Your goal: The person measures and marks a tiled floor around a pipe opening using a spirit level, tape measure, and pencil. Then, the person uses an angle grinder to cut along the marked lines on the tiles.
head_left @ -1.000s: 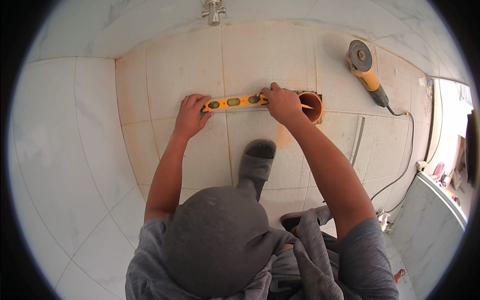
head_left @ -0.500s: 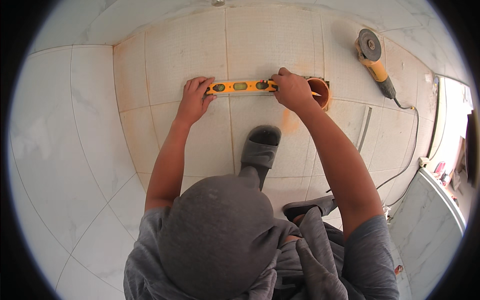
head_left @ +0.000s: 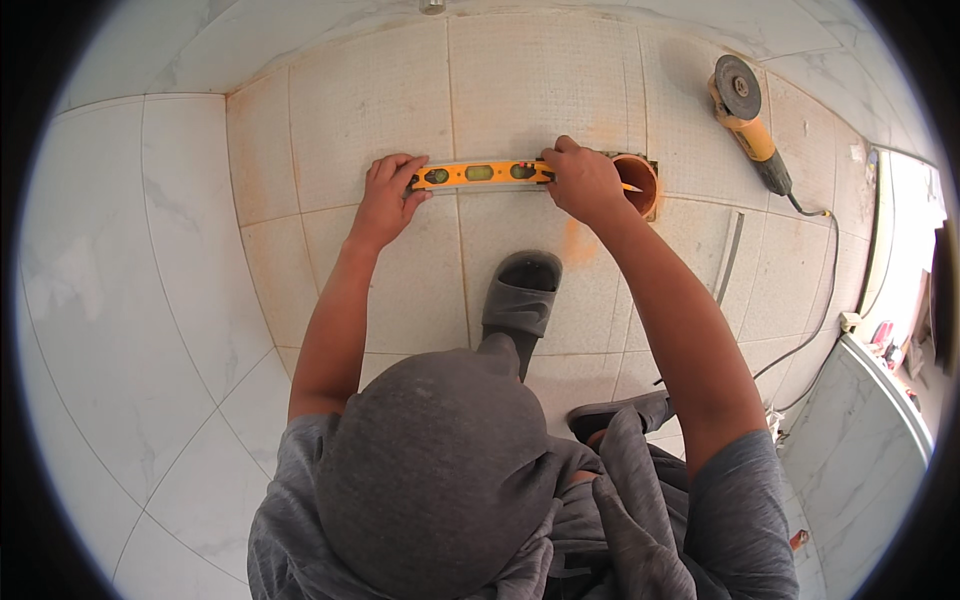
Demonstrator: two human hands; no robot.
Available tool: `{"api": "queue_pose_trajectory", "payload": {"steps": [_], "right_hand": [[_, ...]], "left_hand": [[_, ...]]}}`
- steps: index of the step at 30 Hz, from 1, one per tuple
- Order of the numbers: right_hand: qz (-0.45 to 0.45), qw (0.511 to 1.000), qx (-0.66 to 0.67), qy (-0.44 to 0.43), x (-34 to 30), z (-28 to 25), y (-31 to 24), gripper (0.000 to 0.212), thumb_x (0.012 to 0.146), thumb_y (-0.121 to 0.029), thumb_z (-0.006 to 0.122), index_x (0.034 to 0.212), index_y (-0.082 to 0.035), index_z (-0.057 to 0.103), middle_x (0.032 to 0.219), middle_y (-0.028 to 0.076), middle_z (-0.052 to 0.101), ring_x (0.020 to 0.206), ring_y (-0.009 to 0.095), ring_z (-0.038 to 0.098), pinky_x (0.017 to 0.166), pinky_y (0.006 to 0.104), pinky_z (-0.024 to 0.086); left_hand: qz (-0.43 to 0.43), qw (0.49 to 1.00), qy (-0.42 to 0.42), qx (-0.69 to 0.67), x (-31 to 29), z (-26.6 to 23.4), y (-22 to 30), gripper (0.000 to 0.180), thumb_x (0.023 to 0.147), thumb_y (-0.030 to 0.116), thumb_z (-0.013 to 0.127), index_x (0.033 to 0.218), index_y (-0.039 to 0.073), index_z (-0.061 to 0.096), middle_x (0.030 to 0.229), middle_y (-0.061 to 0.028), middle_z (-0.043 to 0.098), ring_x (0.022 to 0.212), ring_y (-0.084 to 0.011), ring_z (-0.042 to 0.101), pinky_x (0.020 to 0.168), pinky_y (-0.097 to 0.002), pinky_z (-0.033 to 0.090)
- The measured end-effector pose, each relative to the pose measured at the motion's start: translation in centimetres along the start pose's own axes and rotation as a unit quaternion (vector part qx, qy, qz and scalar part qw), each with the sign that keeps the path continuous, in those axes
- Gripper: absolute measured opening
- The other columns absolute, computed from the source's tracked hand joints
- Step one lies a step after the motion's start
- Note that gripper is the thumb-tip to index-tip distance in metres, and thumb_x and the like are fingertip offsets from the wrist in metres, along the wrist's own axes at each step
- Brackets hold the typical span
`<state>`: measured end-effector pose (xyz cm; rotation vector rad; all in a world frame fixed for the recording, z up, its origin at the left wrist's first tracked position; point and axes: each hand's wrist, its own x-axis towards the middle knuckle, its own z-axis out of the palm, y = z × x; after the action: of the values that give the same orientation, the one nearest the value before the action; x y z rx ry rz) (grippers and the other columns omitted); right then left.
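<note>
Yellow spirit level (head_left: 480, 173): on tiled flr (head_left: 540, 90), approx. centre, lying L to R across a grout line; three vials face up.

Hands: apart from each other, one at each end of the level. L hand (head_left: 388, 200) clamped on its L end, fingers at far edge, thumb at near edge. R hand (head_left: 586, 182) clamped on its R end; a pencil-like pointed item (head_left: 631, 188) projects R from this hand, tip over the pipe opening. Exact grip on that item can't be told; hand covers it.

Orange pipe opening (head_left: 649, 203): set in flr, just R of R hand.

Angle grinder (head_left: 752, 140): on flr, far R, disc end far; cord (head_left: 832, 270) runs from its near end down the R side. Thin metal strip (head_left: 731, 254): on flr, R of R forearm, well apart from the level.

Dk grey slipper (head_left: 520, 295): worn, near side of level, approx. centre. Second slipper (head_left: 615, 412): nearer and further R, partly hidden by clothing.
</note>
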<state>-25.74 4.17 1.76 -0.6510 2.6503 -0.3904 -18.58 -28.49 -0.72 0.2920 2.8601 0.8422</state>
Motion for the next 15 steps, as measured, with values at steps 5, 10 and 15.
{"api": "queue_pose_trajectory", "payload": {"steps": [5,10,15], "right_hand": [[-0.005,1.0,0.002,0.008,-0.11,0.26,0.07,0.017,0.086,-0.011,0.071,0.102,-0.007,0.069,0.105,0.01,0.063,0.091,0.03,0.071,0.076,0.043,0.059],[-0.004,1.0,-0.003,0.008,-0.04,0.44,0.17,0.017,0.086,-0.008,0.068,0.103,-0.007,0.069,0.106,0.01,0.063,0.092,0.03,0.071,0.077,0.0431,0.059],[-0.005,1.0,-0.001,0.003,-0.04,0.35,0.08,0.017,0.086,-0.008,0.067,0.102,-0.007,0.068,0.107,0.011,0.063,0.095,0.031,0.07,0.078,0.0433,0.059]], "left_hand": [[-0.008,1.0,-0.003,0.005,0.03,-0.07,0.21,0.055,0.087,0.017,0.079,0.139,0.009,0.062,0.129,-0.0111,0.056,0.123,-0.0314,0.05,0.11,-0.0416,0.041],[-0.008,1.0,-0.012,0.009,0.15,-0.39,0.51,0.056,0.088,0.016,0.079,0.14,0.01,0.061,0.13,-0.0085,0.055,0.124,-0.0289,0.049,0.111,-0.0412,0.041],[-0.007,1.0,-0.017,0.011,0.19,-0.44,0.45,0.056,0.088,0.017,0.079,0.14,0.01,0.061,0.13,-0.0084,0.055,0.124,-0.0284,0.048,0.112,-0.0411,0.041]]}}
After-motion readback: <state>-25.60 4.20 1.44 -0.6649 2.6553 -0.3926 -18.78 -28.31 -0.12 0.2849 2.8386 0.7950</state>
